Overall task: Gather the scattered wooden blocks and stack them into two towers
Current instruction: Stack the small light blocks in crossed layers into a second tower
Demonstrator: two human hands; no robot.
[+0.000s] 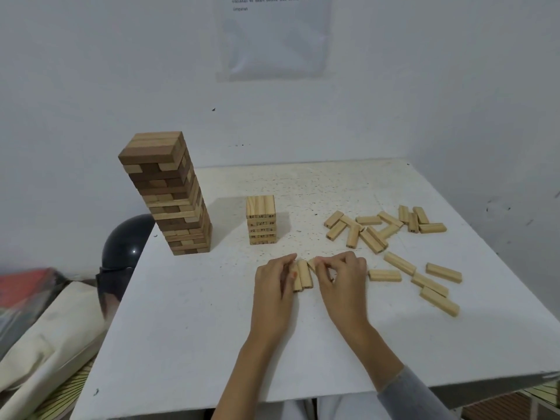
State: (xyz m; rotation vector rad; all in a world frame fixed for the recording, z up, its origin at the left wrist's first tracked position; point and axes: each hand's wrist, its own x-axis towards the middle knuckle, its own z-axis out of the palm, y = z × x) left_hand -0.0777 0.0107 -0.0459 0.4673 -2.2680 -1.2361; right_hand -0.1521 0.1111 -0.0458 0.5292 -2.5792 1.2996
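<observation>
Holding: the left hand [274, 280] and right hand [342, 278] grip a row [304, 275] of light blocks from either side.
Row: it lies flat on the table [197, 328] near the middle, just in front of the short tower. Two blocks are side by side, and a third is angled at the right.
Left hand: fingers curled, with the tips against the row's left side. Whether the thumb touches cannot be told.
Right hand: fingers bent, with the tips pinching the angled block at the row's far right end. A grey sleeve [415, 395] covers the forearm.
Short tower [261, 219]: light wood, upright, a few layers high, with printed numbers on the block ends. It stands at mid-table, behind the hands.
Tall tower [165, 192]: mixed dark and light wood, many layers. It stands by the table's left edge, well apart from the short tower.
Pile [369, 228]: loose light blocks, jumbled and overlapping, to the right of the short tower.
Strays [436, 272]: five single blocks lying flat, nearer than the pile and to the right of the right hand.
Helmet [127, 241]: dark and glossy, beyond the left edge of the table.
Paper [274, 37]: pinned to the wall, its text too small to read.
</observation>
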